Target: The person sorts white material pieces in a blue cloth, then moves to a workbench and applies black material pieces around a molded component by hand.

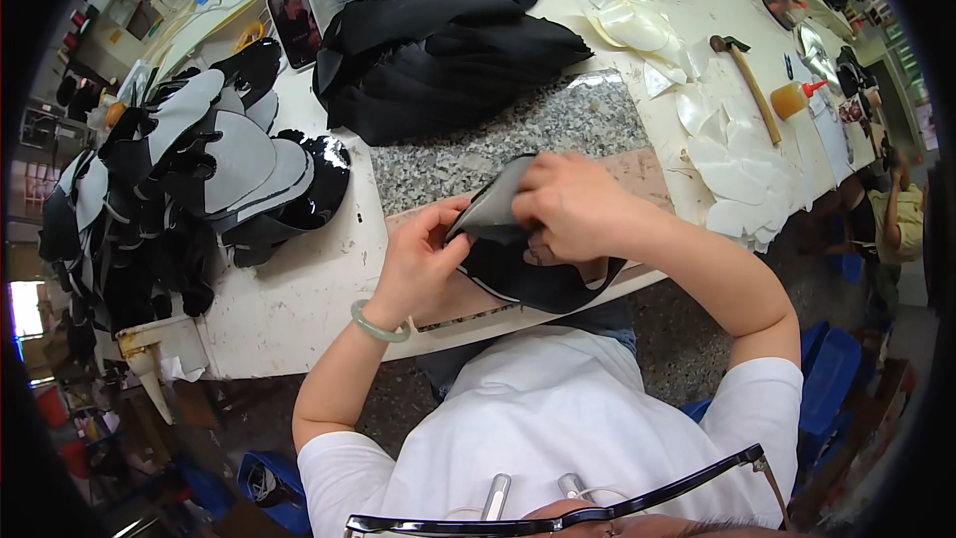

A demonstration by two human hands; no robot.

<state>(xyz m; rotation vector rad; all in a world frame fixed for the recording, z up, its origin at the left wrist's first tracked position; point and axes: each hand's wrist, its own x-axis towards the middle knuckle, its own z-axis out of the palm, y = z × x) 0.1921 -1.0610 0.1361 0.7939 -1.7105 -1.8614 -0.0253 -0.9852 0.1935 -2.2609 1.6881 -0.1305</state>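
Note:
A black shoe upper with a grey inner face is held up over the near edge of the work table. My left hand, with a pale green bangle at the wrist, pinches its left edge between thumb and fingers. From the right, my right hand grips the raised grey part, its fingers curled over the edge and partly hidden in the fold. Beneath the piece lie a pinkish board and a speckled granite slab.
Stacked black and grey shoe uppers crowd the table's left. Black cloth is heaped behind the slab, beside a propped phone. On the right are white cut pieces, a hammer and a red-tipped glue bottle. Another person sits far right.

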